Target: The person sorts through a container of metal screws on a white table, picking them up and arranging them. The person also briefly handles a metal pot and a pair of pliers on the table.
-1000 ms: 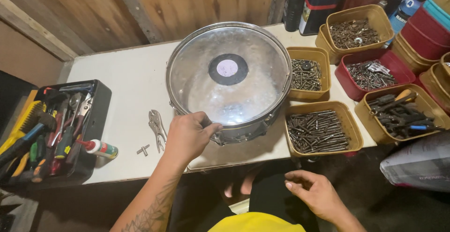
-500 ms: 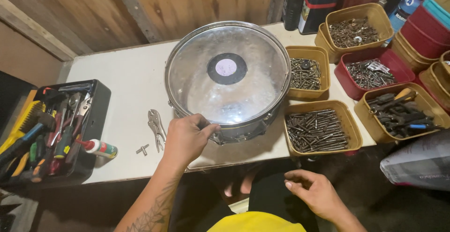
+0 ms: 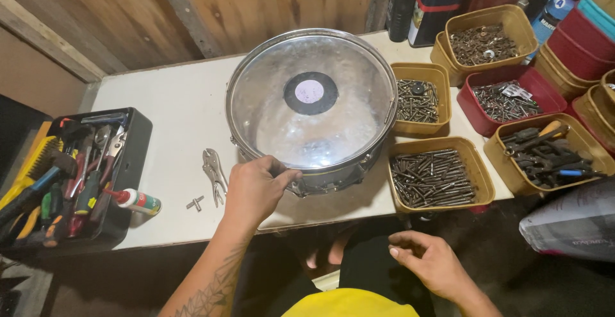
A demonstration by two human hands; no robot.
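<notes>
A round metal snare drum (image 3: pixel 312 109) with a clear head and a dark centre dot lies flat on the white table (image 3: pixel 173 112). My left hand (image 3: pixel 254 189) grips the drum's near rim, fingers curled over its edge. My right hand (image 3: pixel 430 260) hovers below the table's front edge, over my lap, fingers loosely curled with nothing seen in it. Locking pliers (image 3: pixel 214 173) and a small drum key (image 3: pixel 195 203) lie on the table just left of my left hand.
A black tray of hand tools (image 3: pixel 70 170) sits at the left, with a small glue bottle (image 3: pixel 136 200) beside it. Yellow and red tubs of screws (image 3: pixel 434 173) and bits (image 3: pixel 544 150) crowd the right side. A wooden wall stands behind.
The drum and my left hand have stayed almost in place; the drum has shifted slightly. My right hand keeps hovering below the table edge.
</notes>
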